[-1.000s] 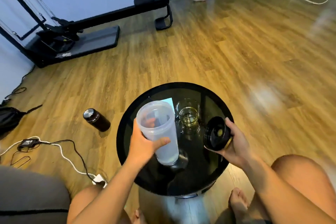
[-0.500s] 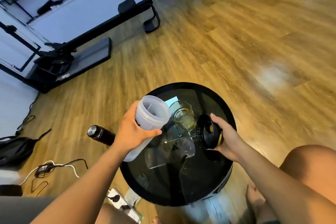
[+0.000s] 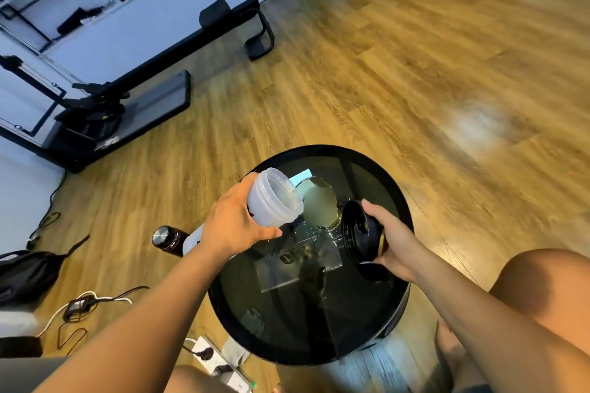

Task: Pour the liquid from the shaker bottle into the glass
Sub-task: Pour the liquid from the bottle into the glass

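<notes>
Shaker bottle (image 3: 271, 198), tilted in left hand (image 3: 233, 226), overhangs glass (image 3: 319, 206) rim.

No legible text, brand, no. or sign anywhere. Only candidate: small dark mark w/ a pale stroke in the reflection on the black glass worktop (image 3: 376, 313), too blurred to read as a letter or logo. Shaker bottle (image 3: 271, 198): plain translucent wall, no print or vol. scale visible. Black lid (image 3: 362, 234): yellowish spot near its edge, no characters made out. Glass (image 3: 319, 204) unmarked. Dark flask (image 3: 169, 240) on the floor: no label readable at this res.
</notes>
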Tool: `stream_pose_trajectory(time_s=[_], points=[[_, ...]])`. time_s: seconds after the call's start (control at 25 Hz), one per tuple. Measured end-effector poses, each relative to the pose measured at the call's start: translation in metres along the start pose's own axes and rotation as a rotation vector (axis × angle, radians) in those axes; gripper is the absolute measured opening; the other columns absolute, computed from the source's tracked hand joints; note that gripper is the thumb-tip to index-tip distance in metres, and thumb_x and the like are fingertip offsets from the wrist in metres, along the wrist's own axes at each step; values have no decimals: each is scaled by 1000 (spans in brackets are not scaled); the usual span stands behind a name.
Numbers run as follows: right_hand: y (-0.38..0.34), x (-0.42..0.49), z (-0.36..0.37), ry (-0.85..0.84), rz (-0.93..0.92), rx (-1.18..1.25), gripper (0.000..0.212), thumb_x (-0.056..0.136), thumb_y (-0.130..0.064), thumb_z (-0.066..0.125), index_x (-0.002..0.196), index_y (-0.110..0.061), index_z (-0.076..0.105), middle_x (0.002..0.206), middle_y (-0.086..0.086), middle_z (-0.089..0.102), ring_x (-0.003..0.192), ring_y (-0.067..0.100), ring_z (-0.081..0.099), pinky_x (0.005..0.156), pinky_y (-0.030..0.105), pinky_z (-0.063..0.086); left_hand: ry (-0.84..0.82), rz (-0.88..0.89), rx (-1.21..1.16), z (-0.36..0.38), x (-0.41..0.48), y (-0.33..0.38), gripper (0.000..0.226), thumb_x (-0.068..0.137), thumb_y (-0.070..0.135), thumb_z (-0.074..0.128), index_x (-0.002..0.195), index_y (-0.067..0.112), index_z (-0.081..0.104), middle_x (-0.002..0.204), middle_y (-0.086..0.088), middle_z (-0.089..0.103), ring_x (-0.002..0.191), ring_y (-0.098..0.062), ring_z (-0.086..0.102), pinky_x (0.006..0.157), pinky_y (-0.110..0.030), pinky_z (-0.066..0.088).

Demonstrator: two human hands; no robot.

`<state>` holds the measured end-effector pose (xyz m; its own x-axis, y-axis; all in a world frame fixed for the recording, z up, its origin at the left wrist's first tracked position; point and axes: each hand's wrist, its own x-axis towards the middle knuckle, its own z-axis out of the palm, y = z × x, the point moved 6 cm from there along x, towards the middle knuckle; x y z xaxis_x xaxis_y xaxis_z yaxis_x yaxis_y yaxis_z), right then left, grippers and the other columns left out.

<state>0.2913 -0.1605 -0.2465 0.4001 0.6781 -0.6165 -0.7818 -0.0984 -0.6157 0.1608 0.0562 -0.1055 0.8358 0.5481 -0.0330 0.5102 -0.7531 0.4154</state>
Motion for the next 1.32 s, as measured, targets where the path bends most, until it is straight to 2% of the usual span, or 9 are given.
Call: stream_pose_trajectory(time_s=[0.12, 0.32, 0.64, 1.0, 1.16, 1.32], points=[[-1, 0, 0, 5, -7, -12, 43, 93, -49, 61, 129, -26, 60, 129, 9, 66, 117, 34, 63, 75, 47, 58, -14, -17, 42, 1, 2, 1, 102, 45, 57, 91, 136, 44, 48, 122, 17, 65, 113, -19, 64, 94, -51, 57], [-2, 0, 0, 2, -12, -22, 40, 93, -49, 61, 127, -27, 60, 129, 8, 64, 117, 34, 61, 73, 47, 57, -18, 6, 114, 1, 4, 3, 99, 49, 50, 95, 136, 43, 48, 120, 17, 63, 109, -20, 62, 94, -54, 55], [-3, 1, 0, -8, -21, -31, 31, 95, -47, 60, 120, -29, 63, 125, 7, 65, 112, 33, 63, 70, 46, 58, -22, -21, 143, -1, 4, 2, 100, 50, 54, 91, 138, 45, 45, 119, 14, 64, 110, -23, 61, 96, -57, 53], [0, 7, -1, -5, -33, -29, 34, 92, -47, 63, 121, -30, 62, 127, 9, 65, 115, 36, 63, 72, 50, 60, -21, -27, 182, -4, 4, 0, 99, 50, 49, 94, 135, 47, 44, 115, 13, 64, 108, -25, 60, 96, -56, 52], [2, 10, -3, -4, -36, -32, 35, 91, -49, 64, 121, -31, 62, 129, 9, 63, 117, 38, 61, 83, 60, 59, -20, -28, 186, -5, 4, -1, 99, 50, 50, 94, 135, 46, 45, 114, 13, 63, 107, -24, 60, 96, -56, 51], [2, 9, -4, -12, -38, -31, 35, 92, -48, 63, 122, -30, 61, 129, 9, 64, 116, 38, 62, 80, 56, 60, -20, -27, 198, -5, 5, -1, 101, 51, 49, 95, 138, 45, 44, 116, 12, 63, 109, -24, 59, 97, -55, 50]])
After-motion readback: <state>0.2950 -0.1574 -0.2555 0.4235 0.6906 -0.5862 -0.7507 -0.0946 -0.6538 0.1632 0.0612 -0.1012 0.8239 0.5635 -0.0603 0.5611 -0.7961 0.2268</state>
